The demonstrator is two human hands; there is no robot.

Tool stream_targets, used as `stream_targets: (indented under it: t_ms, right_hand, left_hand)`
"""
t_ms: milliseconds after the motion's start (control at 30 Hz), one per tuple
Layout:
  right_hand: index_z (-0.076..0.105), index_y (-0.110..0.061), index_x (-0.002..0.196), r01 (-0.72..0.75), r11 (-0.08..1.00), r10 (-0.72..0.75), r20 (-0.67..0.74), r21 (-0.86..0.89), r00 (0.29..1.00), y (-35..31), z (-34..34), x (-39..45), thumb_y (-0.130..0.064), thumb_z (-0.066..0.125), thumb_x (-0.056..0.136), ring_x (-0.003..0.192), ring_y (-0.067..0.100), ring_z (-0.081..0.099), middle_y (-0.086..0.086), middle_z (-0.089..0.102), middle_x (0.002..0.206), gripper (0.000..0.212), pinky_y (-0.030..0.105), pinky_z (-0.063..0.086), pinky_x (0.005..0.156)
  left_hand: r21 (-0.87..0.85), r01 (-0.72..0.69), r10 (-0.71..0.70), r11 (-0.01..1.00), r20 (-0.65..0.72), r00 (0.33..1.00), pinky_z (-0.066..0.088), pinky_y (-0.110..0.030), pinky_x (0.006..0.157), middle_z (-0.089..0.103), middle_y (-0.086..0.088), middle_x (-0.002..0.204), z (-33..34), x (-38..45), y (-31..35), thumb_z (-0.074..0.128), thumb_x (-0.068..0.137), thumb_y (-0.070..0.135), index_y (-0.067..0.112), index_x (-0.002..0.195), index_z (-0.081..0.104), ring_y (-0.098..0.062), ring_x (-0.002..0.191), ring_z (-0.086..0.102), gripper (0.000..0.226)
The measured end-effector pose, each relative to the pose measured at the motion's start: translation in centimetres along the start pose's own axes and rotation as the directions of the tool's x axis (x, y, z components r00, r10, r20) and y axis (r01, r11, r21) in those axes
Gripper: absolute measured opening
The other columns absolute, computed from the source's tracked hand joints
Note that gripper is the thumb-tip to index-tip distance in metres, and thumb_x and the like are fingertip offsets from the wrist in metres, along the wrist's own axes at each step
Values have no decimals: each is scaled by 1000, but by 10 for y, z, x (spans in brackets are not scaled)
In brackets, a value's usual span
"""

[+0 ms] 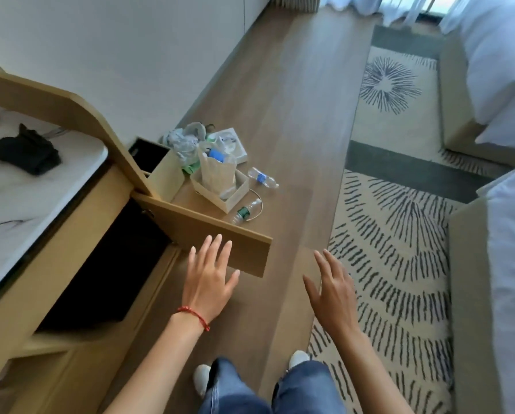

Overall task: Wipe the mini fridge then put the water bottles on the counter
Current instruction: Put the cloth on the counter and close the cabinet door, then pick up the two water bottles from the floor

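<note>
A wooden cabinet door (208,234) stands swung open over the floor, showing a dark compartment (107,270) whose contents I cannot make out. My left hand (210,279), fingers spread and empty, hovers at the door's outer edge. My right hand (332,291) is open and empty over the floor to the right. Two water bottles lie on the wood floor beyond the door: one with a blue label (263,177), one with a green label (246,211). The white marble counter (17,198) is at the left, with a black cloth (26,152) on it.
A cardboard box (223,189) with a plastic bag, crumpled bags (187,141) and a white flat box (232,143) sit on the floor by the wall. A patterned rug (396,240) and two beds (507,264) lie to the right. My feet (202,377) stand below.
</note>
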State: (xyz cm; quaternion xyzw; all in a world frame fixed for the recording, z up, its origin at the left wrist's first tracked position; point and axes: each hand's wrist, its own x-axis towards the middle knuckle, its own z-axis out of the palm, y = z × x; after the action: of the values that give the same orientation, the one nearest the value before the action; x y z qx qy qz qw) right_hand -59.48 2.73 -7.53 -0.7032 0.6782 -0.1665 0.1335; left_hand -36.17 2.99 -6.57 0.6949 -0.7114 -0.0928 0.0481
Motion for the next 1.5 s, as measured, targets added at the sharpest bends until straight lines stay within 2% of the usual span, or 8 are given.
stream_targets:
  t_ms: [100,233,500,767,867,1133,1300,1500]
  right_hand:
    - [50,-9,127,-36,999,36,-1,-12,999,57,-23,6,-37,48,85,118,33,53,17,56,129,51,45,45,95]
    - [48,-8,129,-78,996,78,-1,-41,997,120,-50,19,-26,63,84,122,32,50,18,54,131,51,45,40,99]
    - [46,-7,131,-122,992,122,-3,-18,993,174,-70,58,-28,60,86,126,32,45,18,51,134,51,47,37,102]
    - [46,-10,131,-92,996,92,26,-5,995,173,-49,147,-25,63,84,126,30,46,16,51,134,52,43,36,102]
    - [44,-10,133,-89,996,89,49,-18,995,168,-41,195,-26,62,85,126,30,46,16,51,135,53,43,37,102]
    - [44,-7,133,-71,997,72,105,-15,992,147,-32,318,-25,61,86,126,32,45,19,49,136,53,44,36,103]
    - [43,-8,134,-31,999,26,155,25,988,138,-21,383,-26,60,87,127,31,45,16,48,137,53,44,37,103]
    - [39,-11,137,61,998,-60,306,8,950,135,12,469,-30,57,88,130,30,39,15,43,142,56,42,33,105]
  left_hand:
    - [-13,-23,23,1000,27,999,38,-54,96,57,-17,127,11,17,56,37,80,41,8,123,53,-35,120,52,57]
    - [-27,-34,35,999,40,999,37,-55,97,55,-18,129,24,41,112,37,80,41,8,124,52,-35,122,50,57]
    - [-19,-46,46,999,45,998,37,-57,96,52,-20,132,31,89,154,36,81,41,7,127,49,-37,124,47,58]
    - [-47,-6,9,999,63,998,36,-57,97,54,-20,130,43,178,143,38,81,41,7,126,50,-36,123,48,58]
    - [-44,4,1,999,111,994,38,-57,96,55,-20,129,48,223,131,37,81,42,7,124,52,-36,121,50,58]
    - [-70,11,-5,997,94,996,36,-54,98,53,-19,130,38,330,95,37,82,42,8,127,47,-36,122,48,57]
    - [-123,95,-80,988,119,990,38,-54,96,53,-20,130,41,372,76,37,83,42,7,127,47,-37,121,48,56]
    - [-170,244,-226,955,115,967,38,-54,97,53,-23,130,54,424,55,36,82,41,3,124,52,-39,121,47,59]
